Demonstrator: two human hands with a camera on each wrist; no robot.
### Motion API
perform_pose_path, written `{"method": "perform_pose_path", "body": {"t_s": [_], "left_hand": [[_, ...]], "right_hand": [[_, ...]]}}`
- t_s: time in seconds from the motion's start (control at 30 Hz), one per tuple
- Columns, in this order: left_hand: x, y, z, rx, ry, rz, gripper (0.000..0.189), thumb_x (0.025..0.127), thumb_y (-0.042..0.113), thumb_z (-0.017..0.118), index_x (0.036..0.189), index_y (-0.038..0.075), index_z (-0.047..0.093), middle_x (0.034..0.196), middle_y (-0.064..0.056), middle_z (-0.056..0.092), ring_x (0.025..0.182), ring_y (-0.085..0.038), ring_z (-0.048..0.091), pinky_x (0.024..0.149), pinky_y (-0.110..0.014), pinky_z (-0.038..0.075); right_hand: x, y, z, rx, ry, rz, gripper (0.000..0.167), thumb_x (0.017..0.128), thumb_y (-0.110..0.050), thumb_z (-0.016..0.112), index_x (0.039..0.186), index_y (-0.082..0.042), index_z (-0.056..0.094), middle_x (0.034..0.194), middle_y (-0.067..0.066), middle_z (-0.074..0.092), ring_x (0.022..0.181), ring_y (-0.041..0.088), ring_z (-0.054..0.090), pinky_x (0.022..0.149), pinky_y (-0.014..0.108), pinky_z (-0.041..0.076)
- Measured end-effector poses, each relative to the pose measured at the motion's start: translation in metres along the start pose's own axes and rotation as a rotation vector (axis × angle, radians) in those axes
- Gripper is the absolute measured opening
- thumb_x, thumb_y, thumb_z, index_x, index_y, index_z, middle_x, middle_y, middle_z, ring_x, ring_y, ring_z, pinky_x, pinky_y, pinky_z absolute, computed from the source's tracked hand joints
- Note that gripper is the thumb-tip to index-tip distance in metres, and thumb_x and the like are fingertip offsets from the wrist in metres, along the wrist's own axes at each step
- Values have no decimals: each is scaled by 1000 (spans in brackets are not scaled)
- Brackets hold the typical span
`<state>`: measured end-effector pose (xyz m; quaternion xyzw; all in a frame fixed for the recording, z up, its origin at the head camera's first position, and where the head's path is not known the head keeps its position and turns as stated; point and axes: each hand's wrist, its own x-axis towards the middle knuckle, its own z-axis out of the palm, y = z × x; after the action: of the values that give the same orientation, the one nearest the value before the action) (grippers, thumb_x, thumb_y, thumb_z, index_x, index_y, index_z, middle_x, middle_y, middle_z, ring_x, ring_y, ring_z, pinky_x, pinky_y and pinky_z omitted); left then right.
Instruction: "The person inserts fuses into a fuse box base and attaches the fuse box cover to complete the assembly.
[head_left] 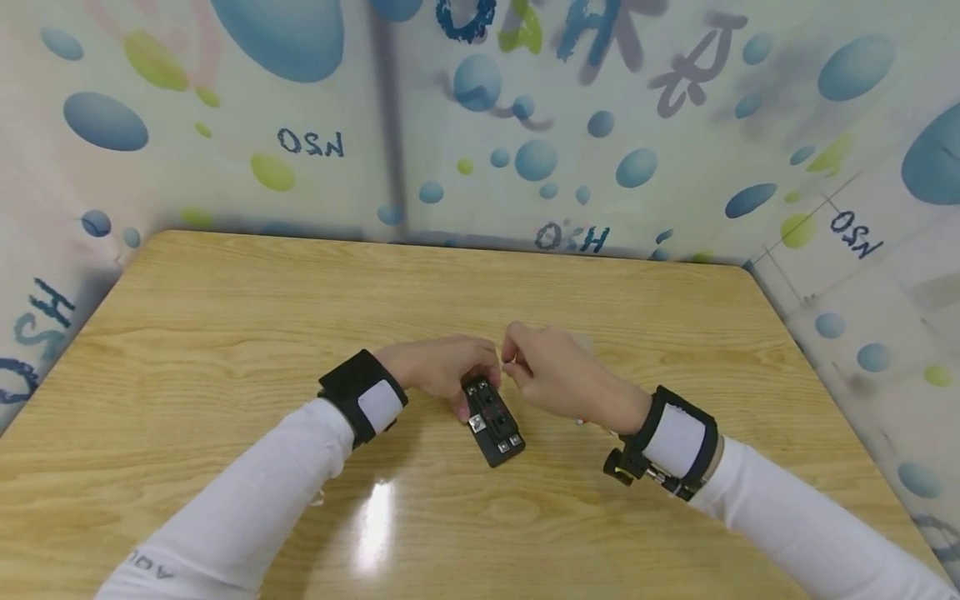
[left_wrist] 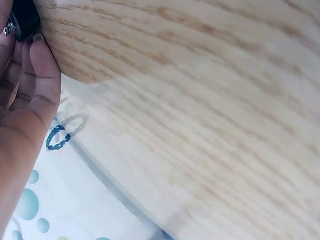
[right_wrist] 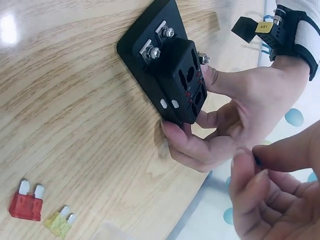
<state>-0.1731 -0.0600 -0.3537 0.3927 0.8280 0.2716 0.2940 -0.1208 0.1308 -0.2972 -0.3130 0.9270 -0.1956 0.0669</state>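
Note:
A black fuse block (head_left: 492,421) with metal screw terminals and slots is held over the table by my left hand (head_left: 450,367). In the right wrist view, the thumb is at one side of the fuse block (right_wrist: 177,75) and the fingers are curled about its end. Just to the right, my right hand (head_left: 555,373) pinches a small dark-blue piece (right_wrist: 257,159) between thumb and forefinger; the fingers hide most of it, and I cannot tell its kind. The left wrist view catches only a corner of the block (left_wrist: 25,19) beside the left fingers (left_wrist: 44,62).
On the wooden table (head_left: 262,333) lie a red blade fuse (right_wrist: 27,201) and a smaller yellow blade fuse (right_wrist: 60,222). Close to them is the edge of a clear plastic thing (right_wrist: 112,232). A patterned wall covering (head_left: 337,192) rises behind the table.

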Motion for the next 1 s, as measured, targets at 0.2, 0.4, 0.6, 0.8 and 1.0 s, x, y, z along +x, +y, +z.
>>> {"method": "perform_pose_path", "body": {"t_s": [0.2,0.4,0.6,0.8,1.0], "left_hand": [[0,0,1,-12,4,-19,48,66,2,87,108,12,65,109,2,60,100,-13,59,96,-31,48],[0,1,0,-18,11,-19,51,65,2,88,108,15,64,110,3,60,102,-14,57,98,-32,47],[0,0,0,-48,9,-30,51,65,1,87,106,16,62,107,3,61,100,-13,56,94,-31,48],[1,-1,0,-49,11,-33,51,64,1,88,105,16,61,105,4,61,98,-12,57,92,-30,48],[2,3,0,-46,10,-60,49,63,-1,88,104,14,64,105,4,61,98,-12,58,94,-30,49]], "right_hand": [[-2,4,9,25,4,-3,6,89,-3,62,88,-8,57,67,-3,56,54,4,45,48,18,35],[0,5,24,64,-31,-41,5,89,-2,62,90,-5,58,74,0,61,59,3,48,50,15,37],[1,3,31,84,-50,-13,6,89,-1,63,91,-5,58,76,1,63,59,4,51,49,15,40],[2,0,34,82,-46,20,6,89,-1,62,90,-5,58,73,0,61,58,4,51,48,15,39],[4,0,36,66,-39,16,5,89,0,61,92,-3,58,73,1,60,59,5,51,48,15,40]]}}
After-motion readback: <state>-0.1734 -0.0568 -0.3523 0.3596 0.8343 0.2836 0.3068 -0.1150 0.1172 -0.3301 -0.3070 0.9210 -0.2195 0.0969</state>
